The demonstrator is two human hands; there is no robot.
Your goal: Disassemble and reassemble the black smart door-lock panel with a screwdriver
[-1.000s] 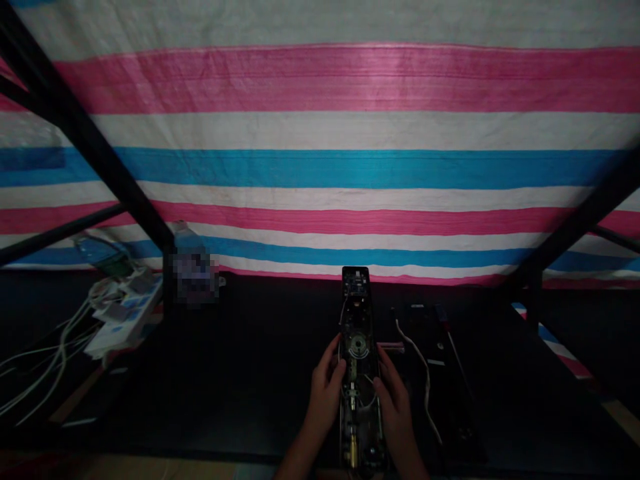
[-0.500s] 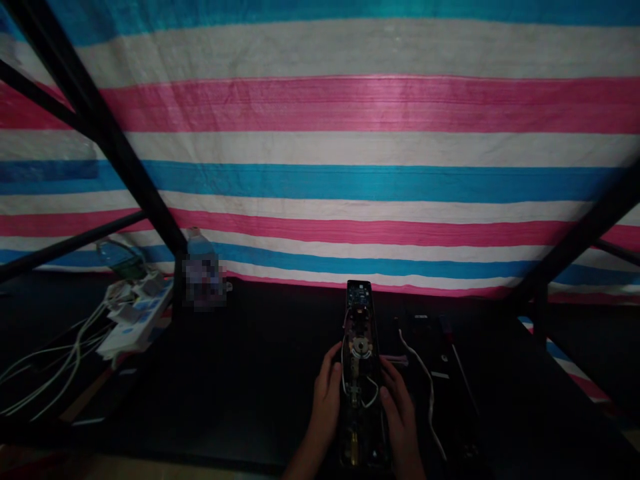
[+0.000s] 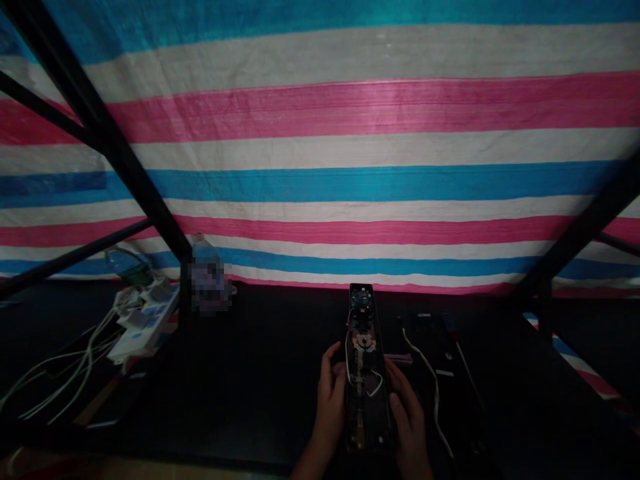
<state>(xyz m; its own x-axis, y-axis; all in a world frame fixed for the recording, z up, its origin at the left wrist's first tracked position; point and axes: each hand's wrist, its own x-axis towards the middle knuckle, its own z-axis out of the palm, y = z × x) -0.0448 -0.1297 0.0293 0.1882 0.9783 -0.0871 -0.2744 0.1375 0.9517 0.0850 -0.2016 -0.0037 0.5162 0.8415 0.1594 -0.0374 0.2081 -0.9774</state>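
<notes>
A long, narrow opened electronic lock body (image 3: 364, 347) lies lengthwise on the dark table (image 3: 250, 387), its circuit board, round metal part and white wires exposed. My left hand (image 3: 329, 400) grips its left side, fingers curled against the edge. My right hand (image 3: 407, 413) clasps its right side the same way. Both hands hold the near half of the device.
A white cable (image 3: 430, 387) and a dark flat panel (image 3: 440, 353) lie just right of the device. A power strip with white cords (image 3: 145, 320) sits at the far left beside a bottle (image 3: 207, 273). Black frame bars (image 3: 100, 133) cross in front of a striped tarp (image 3: 350, 167).
The view has tilted and drifted slightly, so the device and hands sit lower and further right. Both hands stay on the device's sides, slid a little nearer to me.
</notes>
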